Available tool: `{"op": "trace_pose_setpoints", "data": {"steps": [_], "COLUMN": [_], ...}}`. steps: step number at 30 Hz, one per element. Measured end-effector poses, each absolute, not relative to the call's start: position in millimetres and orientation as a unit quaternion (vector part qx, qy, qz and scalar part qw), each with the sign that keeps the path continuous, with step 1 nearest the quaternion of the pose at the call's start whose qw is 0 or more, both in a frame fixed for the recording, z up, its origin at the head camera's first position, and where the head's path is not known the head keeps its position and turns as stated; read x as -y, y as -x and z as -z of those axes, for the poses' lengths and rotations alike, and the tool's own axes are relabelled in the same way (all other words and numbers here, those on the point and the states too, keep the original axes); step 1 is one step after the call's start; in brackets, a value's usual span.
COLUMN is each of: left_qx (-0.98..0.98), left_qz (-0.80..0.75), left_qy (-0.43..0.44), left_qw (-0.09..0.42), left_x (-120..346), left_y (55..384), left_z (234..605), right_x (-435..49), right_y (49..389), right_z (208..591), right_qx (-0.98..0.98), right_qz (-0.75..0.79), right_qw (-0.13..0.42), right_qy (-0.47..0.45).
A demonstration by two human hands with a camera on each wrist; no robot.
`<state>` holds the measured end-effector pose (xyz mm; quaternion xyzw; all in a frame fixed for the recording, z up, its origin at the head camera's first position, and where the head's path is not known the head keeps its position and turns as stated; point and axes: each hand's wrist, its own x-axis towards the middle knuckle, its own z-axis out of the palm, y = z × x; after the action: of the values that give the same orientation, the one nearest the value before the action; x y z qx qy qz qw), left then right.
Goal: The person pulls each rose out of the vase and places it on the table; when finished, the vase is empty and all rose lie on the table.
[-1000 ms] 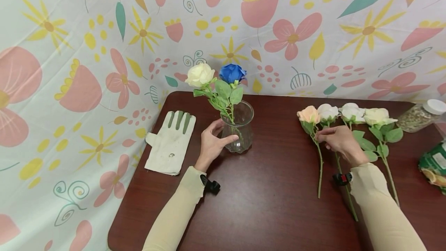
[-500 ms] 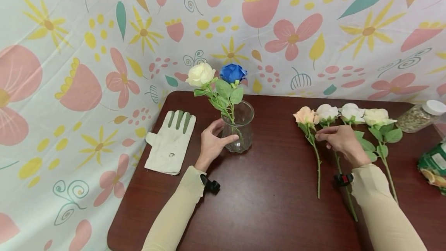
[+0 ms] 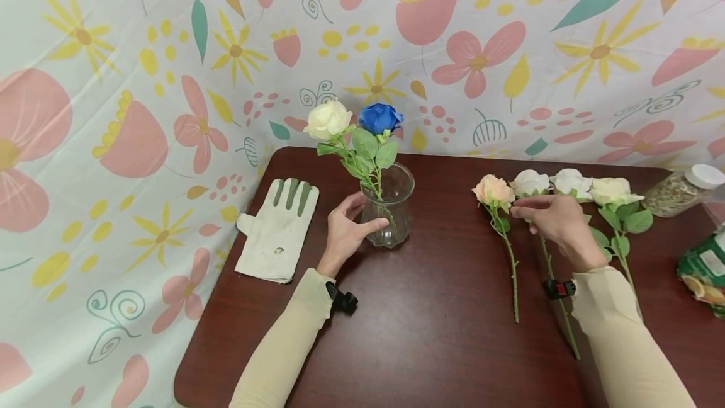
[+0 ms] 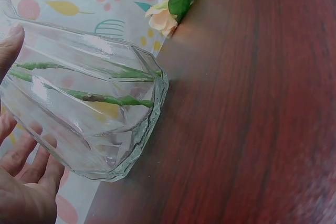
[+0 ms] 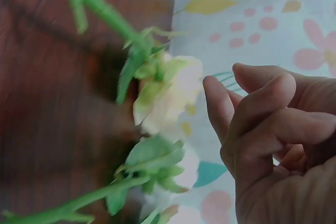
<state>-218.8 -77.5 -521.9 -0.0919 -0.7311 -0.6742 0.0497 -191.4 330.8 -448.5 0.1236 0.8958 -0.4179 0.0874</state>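
Note:
My left hand [image 3: 350,232] holds a clear glass vase [image 3: 398,225] by its left side, thumb in front. A cream rose [image 3: 328,119] and a blue rose [image 3: 381,118] stand in it; their green stems [image 4: 86,96] show through the glass in the left wrist view. At right, a peach rose [image 3: 494,191] lies on the table. Just right of its bloom hovers my right hand [image 3: 561,225], fingers loosely bent with nothing between them. In the right wrist view a gap separates its fingertips from the pale bloom [image 5: 170,90]. White roses [image 3: 572,182] lie partly behind this hand.
Another cream rose [image 3: 614,192] lies farther right. Beyond it are a white-lidded jar [image 3: 671,195] and a green packet [image 3: 705,266]. A work glove [image 3: 277,232] lies flat left of the vase. Patterned cloth [image 3: 476,106] hangs behind the dark wooden table [image 3: 436,332].
The peach rose has shifted slightly left, and its bloom has turned. My right hand has let go of it and risen slightly away. The left hand stays on the vase.

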Motion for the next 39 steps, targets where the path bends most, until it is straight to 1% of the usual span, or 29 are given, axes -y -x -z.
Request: {"op": "trace_pose_setpoints", "data": {"steps": [10, 15, 28, 33, 39], "left_qx": [0.733, 0.732, 0.736, 0.735, 0.736], "left_qz": [0.672, 0.674, 0.669, 0.670, 0.669], "left_qy": [0.091, 0.090, 0.091, 0.093, 0.091], "left_qw": [0.053, 0.053, 0.053, 0.055, 0.051], "left_x": [76.8, 77.2, 77.1, 77.6, 77.7], "left_y": [219.6, 219.7, 219.1, 219.6, 219.6], "left_z": [521.6, 522.4, 522.2, 521.6, 519.9], "right_x": [-297.5, -277.4, -216.7, -191.9, -166.2], "right_y": [189.5, 191.4, 214.1, 230.4, 253.0], "right_z": [424.4, 413.4, 379.9, 372.4, 369.1], "right_qx": [-0.888, -0.869, -0.837, -0.830, -0.820], "right_qz": [0.449, 0.488, 0.544, 0.554, 0.567], "right_qw": [0.056, 0.038, 0.055, 0.065, 0.074], "right_qy": [-0.084, -0.064, -0.018, 0.008, 0.015]}}
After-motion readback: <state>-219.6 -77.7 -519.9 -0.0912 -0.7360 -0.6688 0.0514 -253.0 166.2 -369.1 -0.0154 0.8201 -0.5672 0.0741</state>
